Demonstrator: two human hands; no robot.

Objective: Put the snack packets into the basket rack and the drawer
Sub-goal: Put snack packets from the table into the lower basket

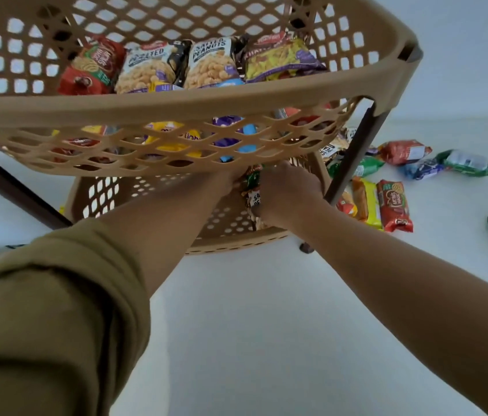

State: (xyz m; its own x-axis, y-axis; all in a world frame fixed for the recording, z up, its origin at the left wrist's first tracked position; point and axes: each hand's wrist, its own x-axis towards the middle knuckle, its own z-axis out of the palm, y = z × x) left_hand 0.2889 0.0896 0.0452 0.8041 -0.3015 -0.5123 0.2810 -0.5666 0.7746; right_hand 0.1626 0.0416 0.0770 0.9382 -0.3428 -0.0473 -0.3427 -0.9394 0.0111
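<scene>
1. Between the two hands, below the top basket's front rim: two snack packets [253, 190] held upright together, one green packet [251, 177] above, one salted-peanuts packet [255, 201] below, both over the lower basket [101, 193].
2. Left hand [224, 183]: against the pair's left side, fingers curled onto it, fingertips hidden by the rim.
3. Right hand [286, 196]: fingers curled round the pair's right side, gripping.
4. Above both hands, in the top basket [194, 106]: four packets standing in a back row, namely one red biscuit packet [91, 67], two peanut bags [146, 70] and one yellow-and-purple mix [281, 58]. Further yellow, purple and blue packs behind the lattice, count unclear.
5. Just beside the right hand: one dark rack leg [353, 151].
6. Right of the right hand, on the pale floor [266, 325]: loose packets [394, 205], at least nine, in red, green, blue, yellow and orange, with one green one apart at the frame edge.
</scene>
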